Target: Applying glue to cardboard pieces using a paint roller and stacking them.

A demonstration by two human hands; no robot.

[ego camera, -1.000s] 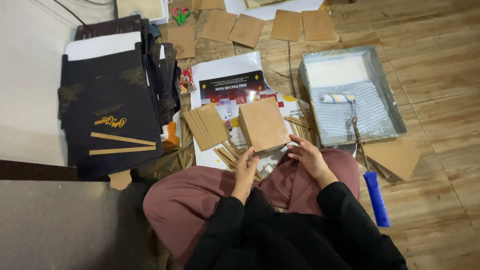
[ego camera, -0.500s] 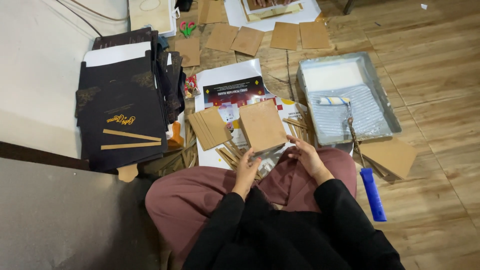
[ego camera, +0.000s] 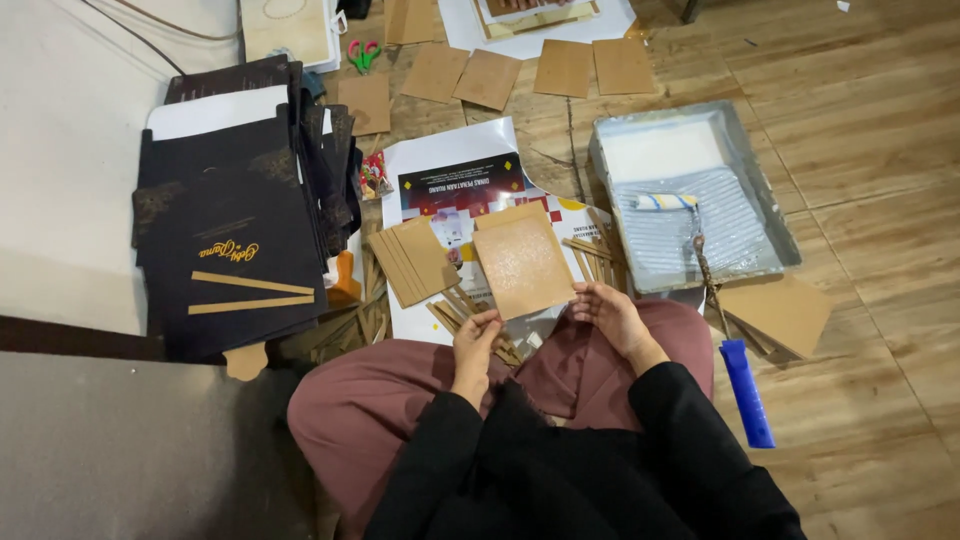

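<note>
The wooden floor [ego camera: 880, 230] carries all items. A stack of black folded boxes [ego camera: 235, 230] with gold lettering lies at the left, beside a pale mat [ego camera: 60, 150]. A grey paint tray [ego camera: 700, 150] sits at the right; a paint roller [ego camera: 665, 201] rests inside it, and its blue handle [ego camera: 746, 393] extends down onto the floor. A printed poster sheet [ego camera: 455, 185] lies at centre, with a fanned stack of brown cards [ego camera: 410, 260] on it. Further brown cards [ego camera: 490, 75] lie in a row near the top edge, next to green-handled scissors [ego camera: 362, 52].

The brown cardboard panel [ego camera: 522, 265] stands tilted above the person's lap, over the poster sheet. The right hand [ego camera: 610, 312] pinches its lower right corner, fingers curled around the edge. The left hand [ego camera: 475, 335] is at its lower left corner, fingers pressed together on thin cardboard strips [ego camera: 452, 305] just below the panel.
</note>
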